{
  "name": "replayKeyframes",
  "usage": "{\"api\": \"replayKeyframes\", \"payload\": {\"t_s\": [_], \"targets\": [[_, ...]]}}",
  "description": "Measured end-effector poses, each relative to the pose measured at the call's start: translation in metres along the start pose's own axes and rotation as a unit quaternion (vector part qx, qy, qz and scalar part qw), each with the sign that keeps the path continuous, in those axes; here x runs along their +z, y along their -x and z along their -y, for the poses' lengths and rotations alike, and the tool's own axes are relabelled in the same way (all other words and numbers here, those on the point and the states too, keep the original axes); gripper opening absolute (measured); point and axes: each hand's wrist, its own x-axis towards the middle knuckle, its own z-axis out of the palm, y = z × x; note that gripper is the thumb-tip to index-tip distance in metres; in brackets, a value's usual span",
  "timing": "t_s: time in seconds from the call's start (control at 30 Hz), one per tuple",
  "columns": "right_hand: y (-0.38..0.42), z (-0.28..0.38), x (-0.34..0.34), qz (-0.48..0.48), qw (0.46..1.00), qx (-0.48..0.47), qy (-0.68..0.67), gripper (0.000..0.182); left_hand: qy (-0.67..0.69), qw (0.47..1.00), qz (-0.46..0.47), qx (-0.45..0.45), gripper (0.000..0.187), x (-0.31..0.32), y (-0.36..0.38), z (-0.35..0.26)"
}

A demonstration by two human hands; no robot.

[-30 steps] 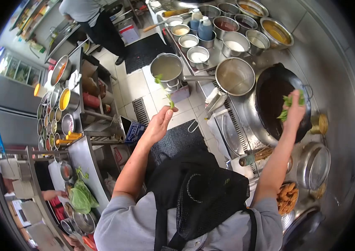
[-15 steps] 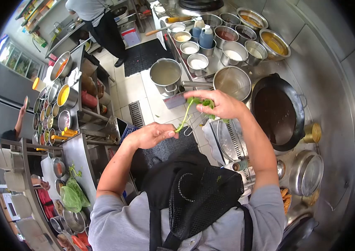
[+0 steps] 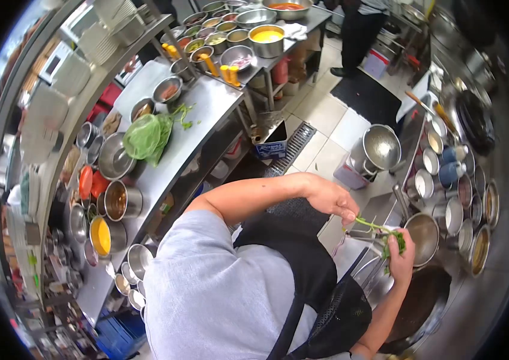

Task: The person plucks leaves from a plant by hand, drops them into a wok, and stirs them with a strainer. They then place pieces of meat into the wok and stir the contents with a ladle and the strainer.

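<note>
My left hand (image 3: 331,199) is closed, with thumb and fingers pinching the stem end of a leafy green herb sprig (image 3: 373,225). My right hand (image 3: 401,257) curls round the leafy end of the same sprig, its thumb pressed against the leaves. The pale green stem stretches between the two hands. Just beyond my right hand are a round strainer (image 3: 422,239) with a long handle and a large dark wok (image 3: 419,309).
A steel counter (image 3: 209,111) on the left carries a green plastic bag (image 3: 148,138), loose herb sprigs (image 3: 182,114) and several metal pots. A large pot (image 3: 381,147) stands ahead. Someone in dark trousers (image 3: 362,33) is standing further off.
The view has swung left, so the left counter now fills more of it. Both hands appear further right and keep hold of the sprig. My right fingers have closed round the leaves.
</note>
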Motion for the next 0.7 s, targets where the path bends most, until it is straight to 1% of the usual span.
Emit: {"api": "replayKeyframes", "payload": {"t_s": [0.03,0.07,0.13,0.17,0.2,0.23,0.27,0.33,0.4,0.47,0.53,0.57,0.6,0.63,0.67,0.7], "targets": [[-0.004,0.001,0.004,-0.019,0.991,0.045,-0.127,0.011,0.015,1.000,-0.019,0.014,0.033,0.001,0.005,0.002],[-0.008,0.004,0.006,-0.012,0.991,0.040,-0.124,0.011,0.015,0.999,-0.029,0.014,0.033,0.001,0.010,0.003],[-0.012,0.015,0.011,0.007,0.952,0.110,-0.286,0.011,0.035,0.999,-0.037,0.017,0.033,0.000,0.016,0.002],[-0.016,0.013,0.019,-0.011,0.967,0.114,-0.228,0.012,0.036,0.998,-0.044,0.018,0.033,0.000,0.021,0.005],[-0.022,0.014,0.024,-0.005,0.968,0.111,-0.226,0.012,0.029,0.998,-0.049,0.024,0.034,-0.001,0.026,0.009],[-0.028,0.017,0.029,-0.007,0.998,0.026,-0.061,0.013,0.022,0.998,-0.053,0.030,0.034,-0.001,0.031,0.013],[-0.033,0.023,0.033,-0.009,0.993,-0.060,0.105,0.013,0.022,0.998,-0.057,0.030,0.034,-0.001,0.036,0.018],[-0.041,0.042,0.036,0.006,0.993,-0.060,0.099,0.015,-0.018,0.998,-0.051,0.017,0.036,-0.004,0.046,0.027],[-0.049,0.051,0.042,0.059,0.994,-0.013,0.090,0.013,-0.020,0.998,-0.060,0.028,0.036,-0.008,0.059,0.034],[-0.058,0.051,0.050,0.064,0.993,-0.026,0.101,0.012,-0.020,0.997,-0.069,0.037,0.036,-0.014,0.080,0.035],[-0.069,0.025,0.054,-0.009,0.988,-0.052,0.143,0.011,0.011,0.993,-0.115,-0.025,0.036,-0.021,0.109,0.030],[-0.073,0.016,0.056,-0.022,0.997,-0.030,0.068,0.009,0.013,0.992,-0.120,-0.024,0.036,-0.024,0.122,0.040],[-0.079,0.021,0.059,-0.018,0.997,-0.031,0.070,0.009,0.016,0.988,-0.151,-0.035,0.035,-0.026,0.136,0.056],[-0.084,0.029,0.062,-0.024,0.997,0.035,-0.066,0.008,0.019,0.982,-0.181,-0.046,0.033,-0.028,0.149,0.066],[-0.091,0.038,0.065,-0.030,0.974,0.100,-0.199,0.007,0.021,0.981,-0.185,-0.044,0.033,-0.031,0.164,0.063],[-0.097,0.051,0.073,-0.053,0.963,0.120,-0.237,0.008,0.061,0.958,-0.262,-0.100,0.031,-0.033,0.182,0.057]]}}
